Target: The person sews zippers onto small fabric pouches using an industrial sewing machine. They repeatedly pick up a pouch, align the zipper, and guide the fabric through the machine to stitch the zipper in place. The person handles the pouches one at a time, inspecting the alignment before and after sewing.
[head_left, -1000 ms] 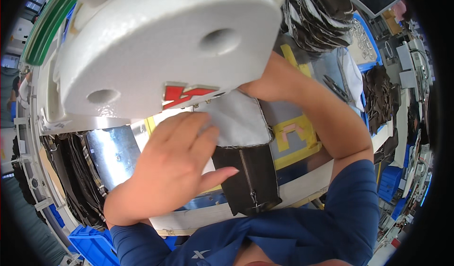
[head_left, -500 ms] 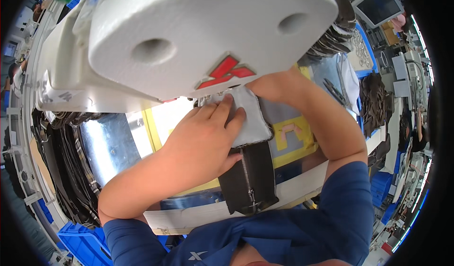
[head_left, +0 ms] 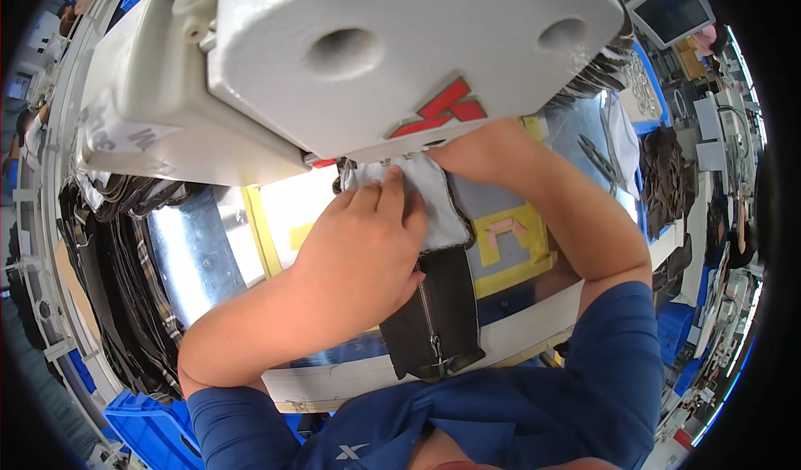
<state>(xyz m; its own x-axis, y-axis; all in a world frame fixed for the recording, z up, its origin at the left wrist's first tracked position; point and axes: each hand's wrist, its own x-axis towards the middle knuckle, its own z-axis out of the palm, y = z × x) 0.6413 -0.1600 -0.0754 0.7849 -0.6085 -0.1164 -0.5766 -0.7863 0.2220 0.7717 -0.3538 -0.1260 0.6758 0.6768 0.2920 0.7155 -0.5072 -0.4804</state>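
My left hand (head_left: 367,240) lies flat with its fingers stretched out on a light grey fabric piece (head_left: 444,215) with dark edges. The thumb rests on a dark cloth strip (head_left: 455,295) with a metal zipper (head_left: 425,307), which extends from the grey piece toward me. At the far right edge of the grey piece is my right hand (head_left: 476,154); its fingertips are hidden beneath the white head of a sewing machine (head_left: 425,44). That head also hides the needle area.
Yellow tape marks (head_left: 517,253) lie on the work surface right of the cloth. Dark garment pieces (head_left: 117,278) are stacked at left. Scissors (head_left: 596,159) lie at right, near a blue tray (head_left: 655,111). A blue bin (head_left: 150,428) stands at lower left.
The machine head appears farther right in the view. The grey piece and zipper strip have shifted slightly left and away from me, with my left hand still on them.
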